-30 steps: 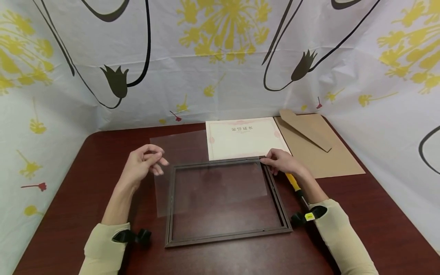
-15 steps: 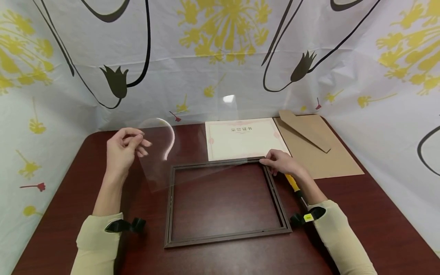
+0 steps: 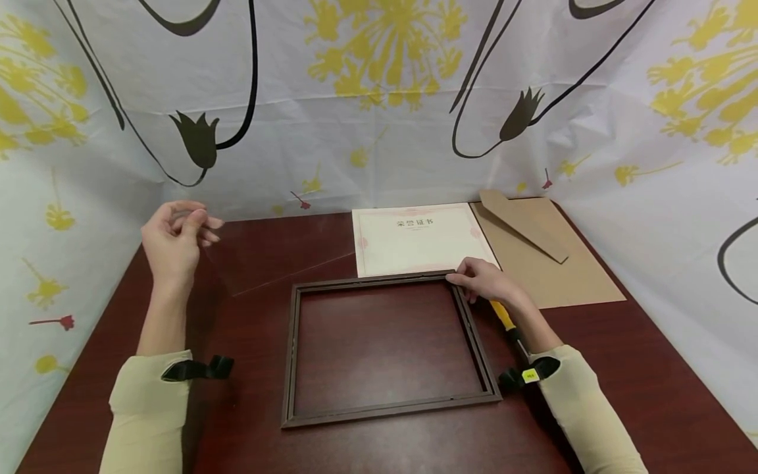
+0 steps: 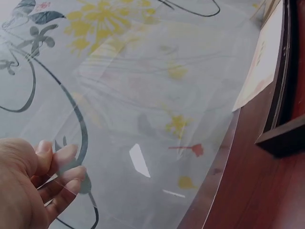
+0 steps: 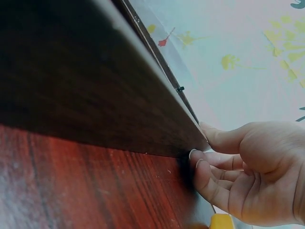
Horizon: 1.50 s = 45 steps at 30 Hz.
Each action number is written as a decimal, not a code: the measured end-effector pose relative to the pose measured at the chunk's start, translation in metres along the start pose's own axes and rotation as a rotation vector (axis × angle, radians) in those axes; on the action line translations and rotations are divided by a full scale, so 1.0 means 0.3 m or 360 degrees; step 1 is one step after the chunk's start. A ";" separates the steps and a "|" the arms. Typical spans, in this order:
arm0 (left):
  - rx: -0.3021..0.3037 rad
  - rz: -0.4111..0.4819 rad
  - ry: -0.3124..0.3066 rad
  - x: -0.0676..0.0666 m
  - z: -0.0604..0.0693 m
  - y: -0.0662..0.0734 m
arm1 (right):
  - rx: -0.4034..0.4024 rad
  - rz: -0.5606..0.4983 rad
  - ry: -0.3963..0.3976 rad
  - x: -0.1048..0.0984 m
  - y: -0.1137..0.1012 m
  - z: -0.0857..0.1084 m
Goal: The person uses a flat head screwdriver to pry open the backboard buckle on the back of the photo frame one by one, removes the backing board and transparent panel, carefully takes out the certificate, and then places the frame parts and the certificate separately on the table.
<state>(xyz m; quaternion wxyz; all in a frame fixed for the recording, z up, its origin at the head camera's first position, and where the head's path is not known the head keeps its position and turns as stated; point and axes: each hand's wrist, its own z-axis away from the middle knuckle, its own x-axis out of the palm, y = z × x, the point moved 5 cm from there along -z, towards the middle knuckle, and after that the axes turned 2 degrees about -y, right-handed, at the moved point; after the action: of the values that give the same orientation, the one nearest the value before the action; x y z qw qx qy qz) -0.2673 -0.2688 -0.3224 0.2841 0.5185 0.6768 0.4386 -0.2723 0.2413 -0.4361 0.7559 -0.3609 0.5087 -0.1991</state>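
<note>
My left hand (image 3: 172, 247) is raised at the left and pinches a clear plastic sheet (image 4: 143, 95) between thumb and fingers. The sheet is hard to make out in the head view; its lower edge shows as a thin line above the table. A dark brown picture frame (image 3: 391, 412) lies on the table, and bare wood shows through its opening. At its far right corner my right hand (image 3: 487, 279) grips the bar, with the thumb on top and the fingers at the outer side. The right wrist view shows the frame's side wall (image 5: 95, 71) up close.
Behind the frame lies a cream certificate (image 3: 420, 247) with a pink border. To its right is a brown backing board (image 3: 583, 273) with a stand flap. A yellow-handled tool (image 3: 502, 314) lies under the right forearm. Patterned cloth (image 3: 355, 158) stands behind the table.
My left hand has moved up and left, taking the clear sheet off the frame. The frame and my right hand have stayed in place.
</note>
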 end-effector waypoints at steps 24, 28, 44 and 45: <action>-0.0368 -0.0334 0.0058 -0.119 -0.092 -0.107 | 0.0012 -0.0041 0.0015 0.002 0.010 0.000; -0.0445 -0.0393 0.0000 -0.133 -0.109 -0.131 | 0.0004 -0.0043 0.0018 0.002 0.007 0.002; -0.0686 -0.0743 -0.0373 -0.161 -0.155 -0.226 | 0.0036 -0.0079 0.0006 0.005 0.011 0.002; -0.0700 -0.0778 -0.0380 -0.162 -0.155 -0.229 | 0.0038 -0.0082 0.0004 0.005 0.011 0.003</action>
<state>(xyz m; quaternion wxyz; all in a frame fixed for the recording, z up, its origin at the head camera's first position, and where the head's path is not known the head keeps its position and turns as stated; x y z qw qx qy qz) -0.3228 -0.3343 -0.3659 0.5628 0.3152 0.6323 0.4292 -0.2711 0.2426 -0.4394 0.7540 -0.3647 0.4978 -0.2251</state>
